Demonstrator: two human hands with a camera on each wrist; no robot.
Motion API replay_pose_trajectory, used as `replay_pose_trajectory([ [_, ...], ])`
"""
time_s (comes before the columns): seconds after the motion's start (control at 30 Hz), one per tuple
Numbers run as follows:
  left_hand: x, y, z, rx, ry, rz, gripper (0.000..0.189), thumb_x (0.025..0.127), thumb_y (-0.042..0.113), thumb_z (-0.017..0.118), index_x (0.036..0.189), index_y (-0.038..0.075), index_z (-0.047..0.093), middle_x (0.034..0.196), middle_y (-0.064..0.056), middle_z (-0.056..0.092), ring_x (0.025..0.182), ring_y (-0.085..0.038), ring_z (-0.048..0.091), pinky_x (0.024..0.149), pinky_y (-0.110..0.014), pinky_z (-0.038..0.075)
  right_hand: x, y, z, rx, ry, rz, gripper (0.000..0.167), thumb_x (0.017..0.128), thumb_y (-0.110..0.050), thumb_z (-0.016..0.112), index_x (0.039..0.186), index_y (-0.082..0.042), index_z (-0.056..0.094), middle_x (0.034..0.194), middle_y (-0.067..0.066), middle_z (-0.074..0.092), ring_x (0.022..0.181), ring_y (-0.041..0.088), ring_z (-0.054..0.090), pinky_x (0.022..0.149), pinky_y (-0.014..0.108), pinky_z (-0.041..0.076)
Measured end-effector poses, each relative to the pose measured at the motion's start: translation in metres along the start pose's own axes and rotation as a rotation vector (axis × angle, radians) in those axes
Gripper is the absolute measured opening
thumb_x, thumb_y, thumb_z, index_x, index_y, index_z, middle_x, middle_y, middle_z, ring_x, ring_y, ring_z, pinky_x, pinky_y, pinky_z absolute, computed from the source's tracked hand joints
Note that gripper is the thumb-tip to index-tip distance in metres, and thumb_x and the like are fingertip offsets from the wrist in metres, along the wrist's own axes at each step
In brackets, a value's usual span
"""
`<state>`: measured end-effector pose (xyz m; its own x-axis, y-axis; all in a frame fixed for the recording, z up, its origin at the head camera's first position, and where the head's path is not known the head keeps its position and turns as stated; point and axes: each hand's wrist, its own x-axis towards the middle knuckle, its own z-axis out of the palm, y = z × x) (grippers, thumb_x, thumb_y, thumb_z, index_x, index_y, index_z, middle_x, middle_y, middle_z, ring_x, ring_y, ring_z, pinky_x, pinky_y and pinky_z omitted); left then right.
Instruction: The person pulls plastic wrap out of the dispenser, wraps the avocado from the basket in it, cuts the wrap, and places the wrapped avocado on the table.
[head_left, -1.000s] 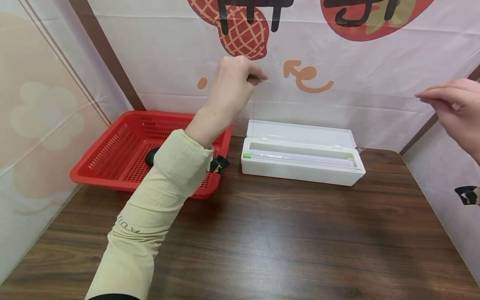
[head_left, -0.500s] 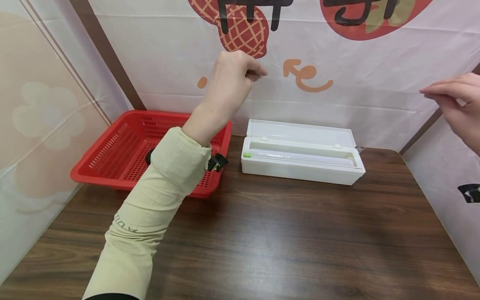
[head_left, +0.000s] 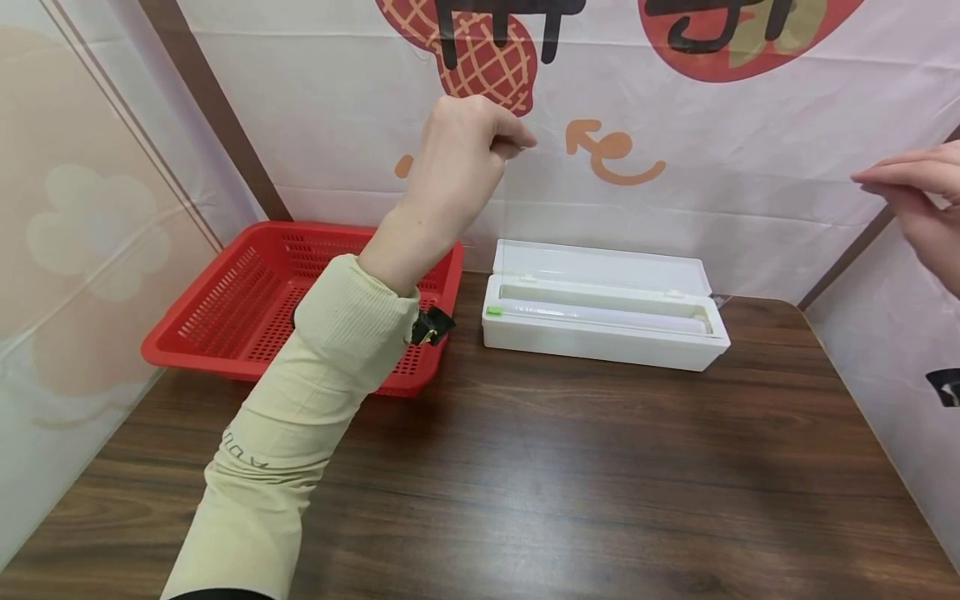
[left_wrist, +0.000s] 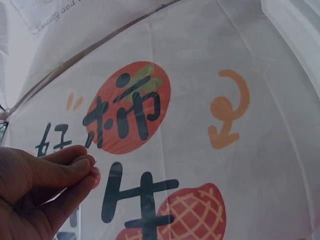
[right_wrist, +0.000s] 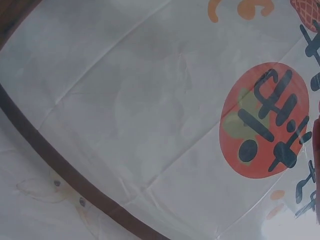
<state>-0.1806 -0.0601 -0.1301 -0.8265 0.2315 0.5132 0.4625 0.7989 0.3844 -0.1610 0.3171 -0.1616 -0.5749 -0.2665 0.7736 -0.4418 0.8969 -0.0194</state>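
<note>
My left hand (head_left: 463, 154) is raised in front of the printed cloth, pinching the edge of a see-through sheet of cling film (head_left: 517, 208). Its thumb and fingertips also meet in the left wrist view, where the hand (left_wrist: 42, 192) fills the lower left corner. At the far right of the head view, my right hand (head_left: 918, 196) pinches the film's other side. The sheet hangs between both hands, and only faint edges and sheen show. Below it on the table stands a white cling film dispenser box (head_left: 600, 346), its lid (head_left: 600, 265) raised and a film roll (head_left: 600, 315) inside.
A red plastic basket (head_left: 225, 365) stands at the back left, partly behind my left sleeve. The brown wooden table (head_left: 525, 492) spreads before me. Printed cloth (head_left: 712, 183) closes the back, and cloth walls stand at both sides.
My right hand has moved to the right and slightly up, widening the span between the hands. My left hand has risen a little. Box and basket are unmoved.
</note>
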Motion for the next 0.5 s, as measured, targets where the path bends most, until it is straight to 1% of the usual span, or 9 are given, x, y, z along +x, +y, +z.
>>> replay_pose_trajectory([
  [0.03,-0.0003,0.0003,-0.0005,0.000,0.002,0.002,0.019,0.089,0.011,0.057,0.100,0.013,0.072,0.098,0.001,0.069,0.094,-0.008,0.058,0.076,-0.016,0.046,-0.0001,0.0002,-0.0006,-0.002,-0.002,-0.001,0.012,0.084,0.010,0.055,0.090,0.013,0.065,0.091,0.031,0.062,0.089,0.019,0.055,0.084,0.008,0.024],
  [0.1,-0.0008,0.0011,-0.0014,-0.001,0.002,0.004,0.019,0.089,0.011,0.057,0.101,0.013,0.072,0.098,0.000,0.069,0.094,-0.008,0.058,0.077,-0.016,0.046,-0.0006,0.0007,-0.0023,-0.013,-0.008,-0.012,0.013,0.085,0.008,0.055,0.092,0.013,0.065,0.092,0.031,0.062,0.086,0.040,0.052,0.086,0.009,0.025],
  [0.17,-0.0014,0.0021,-0.0023,-0.001,0.002,0.004,0.019,0.089,0.011,0.057,0.101,0.013,0.072,0.099,0.000,0.069,0.093,-0.009,0.057,0.076,-0.016,0.046,-0.0010,0.0015,-0.0027,-0.011,-0.002,-0.018,0.014,0.086,0.006,0.054,0.093,0.012,0.066,0.093,0.030,0.062,0.088,0.041,0.053,0.087,0.009,0.026],
  [0.23,-0.0017,0.0030,-0.0033,0.000,0.004,0.007,0.020,0.089,0.011,0.057,0.102,0.013,0.072,0.100,0.000,0.068,0.093,-0.009,0.057,0.076,-0.017,0.046,-0.0016,0.0031,-0.0024,-0.002,0.015,-0.021,0.015,0.088,0.004,0.054,0.093,0.011,0.066,0.093,0.029,0.063,0.091,0.037,0.055,0.087,0.008,0.027],
  [0.37,-0.0016,0.0046,-0.0053,0.002,0.013,0.017,0.019,0.089,0.010,0.057,0.101,0.012,0.072,0.100,0.000,0.068,0.092,-0.010,0.057,0.075,-0.018,0.046,-0.0018,0.0034,-0.0036,-0.011,0.012,-0.014,0.019,0.090,0.001,0.051,0.094,0.012,0.066,0.095,0.029,0.062,0.093,0.036,0.055,0.088,0.010,0.026],
  [0.5,-0.0024,0.0063,-0.0075,-0.004,0.024,0.027,0.019,0.089,0.009,0.057,0.100,0.011,0.072,0.100,-0.001,0.068,0.092,-0.010,0.058,0.076,-0.018,0.046,-0.0008,0.0031,-0.0063,-0.024,-0.010,-0.006,0.024,0.093,-0.002,0.046,0.095,0.013,0.064,0.096,0.031,0.061,0.092,0.041,0.053,0.087,0.009,0.025],
])
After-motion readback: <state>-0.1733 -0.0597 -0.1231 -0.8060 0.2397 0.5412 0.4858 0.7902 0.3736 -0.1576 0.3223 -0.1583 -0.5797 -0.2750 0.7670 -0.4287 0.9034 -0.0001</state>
